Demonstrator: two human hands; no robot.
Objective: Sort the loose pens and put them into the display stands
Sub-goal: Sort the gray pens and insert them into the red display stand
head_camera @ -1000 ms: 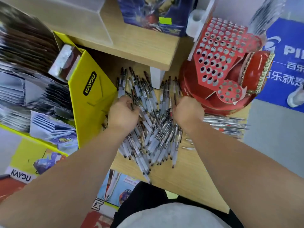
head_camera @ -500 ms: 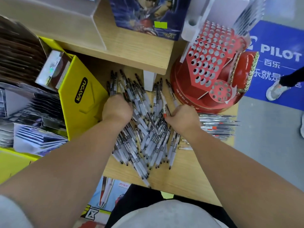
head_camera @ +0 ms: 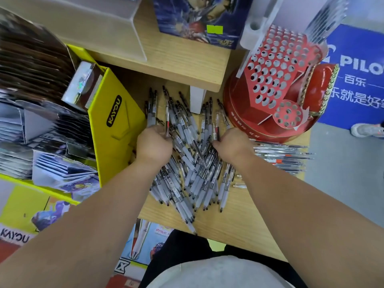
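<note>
A big pile of loose clear pens (head_camera: 193, 163) with black tips covers the middle of the wooden counter (head_camera: 239, 221). My left hand (head_camera: 153, 144) sits on the pile's left side, fingers curled round a red-inked pen (head_camera: 166, 119) that sticks up out of the fist. My right hand (head_camera: 232, 143) is on the pile's right side and pinches another red-inked pen (head_camera: 217, 126). The red display stand (head_camera: 276, 80), its sloped face full of empty round holes, stands at the back right.
A second row of pens (head_camera: 282, 156) lies flat to the right of my right hand. A yellow card box (head_camera: 116, 129) stands close on the left, with stacked card packs beyond it. A raised wooden shelf (head_camera: 182, 59) overhangs the back. A person's shoe (head_camera: 367, 129) shows on the floor, far right.
Both hands have dug into the pile and each has closed on a red-inked pen and raised it slightly. The camera has shifted, so the whole scene sits a little differently.
</note>
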